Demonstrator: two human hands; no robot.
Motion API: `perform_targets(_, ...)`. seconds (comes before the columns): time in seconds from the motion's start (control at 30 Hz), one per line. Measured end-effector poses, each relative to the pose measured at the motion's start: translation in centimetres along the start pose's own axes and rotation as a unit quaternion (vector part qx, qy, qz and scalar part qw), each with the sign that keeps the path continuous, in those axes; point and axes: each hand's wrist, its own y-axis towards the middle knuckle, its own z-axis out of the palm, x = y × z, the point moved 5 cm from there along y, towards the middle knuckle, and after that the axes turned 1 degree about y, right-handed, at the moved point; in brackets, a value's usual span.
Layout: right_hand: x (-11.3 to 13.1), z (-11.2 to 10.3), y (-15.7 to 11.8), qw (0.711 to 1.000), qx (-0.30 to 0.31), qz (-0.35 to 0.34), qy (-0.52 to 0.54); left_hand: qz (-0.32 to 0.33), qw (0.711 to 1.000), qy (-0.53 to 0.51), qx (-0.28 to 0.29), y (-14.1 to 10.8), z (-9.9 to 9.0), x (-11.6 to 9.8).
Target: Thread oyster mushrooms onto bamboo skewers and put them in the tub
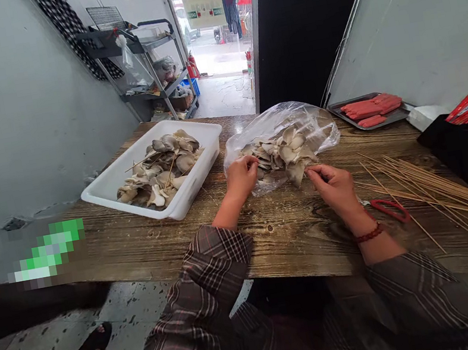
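Oyster mushrooms (288, 150) lie in a clump on an opened clear plastic bag (320, 123), right between my two hands. My left hand (241, 179) is at the clump's left side, thumb and fingers pinched together; what sits in the pinch is too small to make out. On the other side, my right hand (333, 184) is closed, its thumb and fingertips pinching the lower right edge of an oyster mushroom. More mushrooms (155, 177) fill the bottom of a white plastic tray (177, 212) to the left, with thin wooden skewers among them.
Loose bamboo skewers (434, 182) spread over the table's right side, beside red-handled scissors (389, 210). Behind them is a metal tray (340, 111) of pink-red sticks. A black container (450, 146) stands far right. A person's dark-clothed leg (26, 308) is at lower left.
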Motion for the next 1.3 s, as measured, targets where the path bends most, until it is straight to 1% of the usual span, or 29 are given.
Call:
perform_targets(0.07, 0.3, 0.1, -0.1, 1.0, 0.004, -0.002, 0.0, 0.031, 0.992, 0.12, 0.006, -0.3, 0.0, -0.4)
perform_targets(0.1, 0.4, 0.1, -0.1, 1.0, 0.004, -0.003, 0.0, 0.037, 0.986, 0.16, 0.012, -0.5, 0.1, -0.5)
perform_targets(0.17, 0.6, 0.1, -0.1, 1.0, 0.003, -0.002, -0.001, 0.041, 0.977, 0.208, 0.03, -0.8, 0.3, -0.7)
perform_targets(0.3, 0.6, 0.2, -0.1, 1.0, 0.009, -0.005, -0.003, 0.073, 0.973, 0.213, 0.058, -1.1, 0.9, -1.2)
perform_targets(0.37, 0.6, 0.2, -0.1, 1.0, 0.013, -0.01, -0.003, 0.087, 0.971, 0.206, 0.082, -1.2, 1.4, -1.2)
perform_targets(0.5, 0.8, 0.2, -0.1, 1.0, 0.012, -0.017, -0.009, 0.089, 0.963, 0.215, 0.134, -1.4, 2.1, -1.1)
perform_targets(0.6, 0.8, 0.3, -0.1, 1.0, 0.012, -0.013, -0.013, 0.087, 0.962, 0.216, 0.145, -1.4, 2.3, -1.1)
perform_targets(0.67, 0.8, 0.3, -0.1, 1.0, 0.012, -0.012, -0.01, 0.081, 0.972, 0.173, 0.134, -1.2, 2.2, -1.2)
perform_targets(0.7, 0.7, 0.3, -0.1, 1.0, 0.01, -0.011, -0.007, 0.074, 0.981, 0.133, 0.121, -1.0, 2.0, -1.1)
perform_targets(0.77, 0.6, 0.3, -0.1, 1.0, 0.007, -0.009, 0.004, 0.044, 0.995, 0.023, 0.087, -0.6, 1.5, -1.0)
perform_targets(0.8, 0.5, 0.4, -0.1, 1.0, 0.007, -0.007, 0.011, 0.023, 0.997, -0.044, 0.067, -0.4, 1.1, -0.8)
perform_targets(0.83, 0.5, 0.4, -0.1, 1.0, 0.007, -0.006, 0.017, -0.001, 0.992, -0.116, 0.046, -0.2, 0.8, -0.6)
perform_targets(0.87, 0.6, 0.4, -0.1, 1.0, 0.007, -0.006, 0.021, -0.026, 0.982, -0.188, 0.026, -0.1, 0.6, -0.4)
perform_targets(0.93, 0.8, 0.4, -0.1, 1.0, 0.012, -0.009, 0.024, -0.072, 0.948, -0.309, 0.001, -0.1, 0.2, 0.0)
perform_targets(1.0, 1.1, 0.4, -0.2, 1.0, 0.02, -0.015, 0.019, -0.116, 0.915, -0.387, -0.001, -0.3, 0.1, 0.1)
perform_targets(1.07, 1.4, 0.3, -0.2, 0.999, 0.026, -0.024, 0.012, -0.151, 0.889, -0.433, 0.012, -0.5, 0.2, 0.2)
perform_targets(1.13, 1.5, 0.4, -0.2, 0.999, 0.031, -0.03, 0.01, -0.167, 0.868, -0.466, 0.02, -0.6, 0.2, 0.1)
perform_targets(1.23, 1.4, 0.5, -0.3, 0.999, 0.038, -0.03, 0.012, -0.179, 0.846, -0.502, 0.028, -0.7, 0.2, 0.0)
perform_targets(1.3, 1.3, 0.6, -0.3, 0.999, 0.041, -0.03, 0.012, -0.19, 0.836, -0.513, 0.035, -0.7, 0.2, -0.1)
